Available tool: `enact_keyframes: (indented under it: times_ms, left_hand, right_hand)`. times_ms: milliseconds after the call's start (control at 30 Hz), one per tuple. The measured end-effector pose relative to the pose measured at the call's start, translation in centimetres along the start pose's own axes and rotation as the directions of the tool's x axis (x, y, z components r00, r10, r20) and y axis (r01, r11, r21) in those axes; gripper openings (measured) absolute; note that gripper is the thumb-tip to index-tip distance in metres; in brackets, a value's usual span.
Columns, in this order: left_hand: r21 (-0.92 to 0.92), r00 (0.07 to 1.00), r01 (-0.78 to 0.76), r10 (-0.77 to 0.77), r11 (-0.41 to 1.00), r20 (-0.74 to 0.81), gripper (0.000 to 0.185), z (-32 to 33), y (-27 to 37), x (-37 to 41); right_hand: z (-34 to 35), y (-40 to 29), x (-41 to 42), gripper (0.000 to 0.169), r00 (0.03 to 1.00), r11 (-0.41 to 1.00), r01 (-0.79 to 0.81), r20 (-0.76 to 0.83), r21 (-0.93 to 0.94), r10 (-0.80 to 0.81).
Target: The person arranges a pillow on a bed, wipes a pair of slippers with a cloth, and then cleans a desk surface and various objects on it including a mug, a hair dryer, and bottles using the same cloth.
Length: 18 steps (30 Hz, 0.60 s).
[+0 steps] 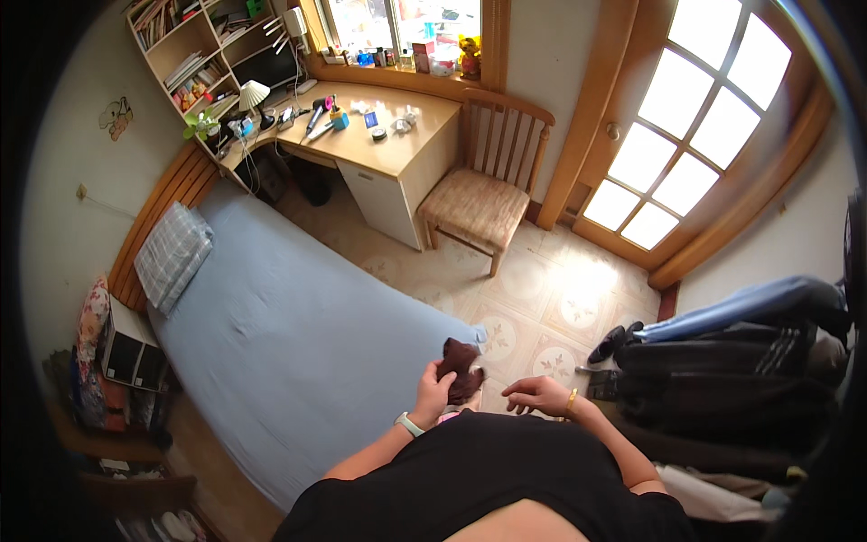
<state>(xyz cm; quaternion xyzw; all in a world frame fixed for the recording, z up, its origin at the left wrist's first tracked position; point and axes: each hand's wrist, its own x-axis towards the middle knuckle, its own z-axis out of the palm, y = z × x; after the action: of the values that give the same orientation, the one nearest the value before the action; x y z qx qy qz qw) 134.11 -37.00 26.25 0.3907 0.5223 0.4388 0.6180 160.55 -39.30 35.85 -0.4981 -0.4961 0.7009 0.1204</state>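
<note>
My left hand (433,393), with a pale watch band at the wrist, grips a dark brown piece of soft cloth (462,369) near the corner of the bed. The kind of cloth item cannot be told. To its right, my right hand (535,395) hangs with bent fingers, apart from the cloth and holding nothing; a gold-coloured bracelet circles that wrist. A light blue sheet (305,325) covers the bed on the left. On the bed's far end lies a folded plaid cloth or pillow (174,254).
A wooden chair (477,203) stands beside the desk (399,149), which bears a hair dryer (317,114) and a lamp (254,98). Dark clothes (718,366) hang at the right, near black shoes (607,344). A glazed door (677,129) is beyond the tiled floor (528,291).
</note>
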Motion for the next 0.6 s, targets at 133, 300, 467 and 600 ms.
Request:
enact_keyframes:
  times_ms: [133,300,467,600]
  left_hand:
    - [0.332,0.98,-0.104,0.153,0.938,-0.126,0.027,-0.9,1.2,8.8]
    - [0.159,0.999,-0.037,0.04,0.987,-0.016,0.029,5.5,8.2,17.9]
    - [0.292,0.838,-0.421,0.245,0.859,0.487,0.033,15.7,13.2,24.3]
    - [0.166,0.66,-0.514,0.264,0.842,0.703,0.039,20.1,13.4,29.6]
  right_hand:
    - [-7.4,-0.9,3.7,0.034,0.984,0.986,0.09,-0.163,0.139,-0.067]
    - [-14.5,-3.2,6.7,0.048,0.984,0.883,0.123,-0.171,0.453,-0.05]
    - [-22.1,-3.2,14.1,0.058,0.957,0.468,0.266,-0.173,0.843,-0.232]
    - [-29.6,-7.1,18.7,0.044,0.934,0.57,0.347,-0.33,0.744,-0.138]
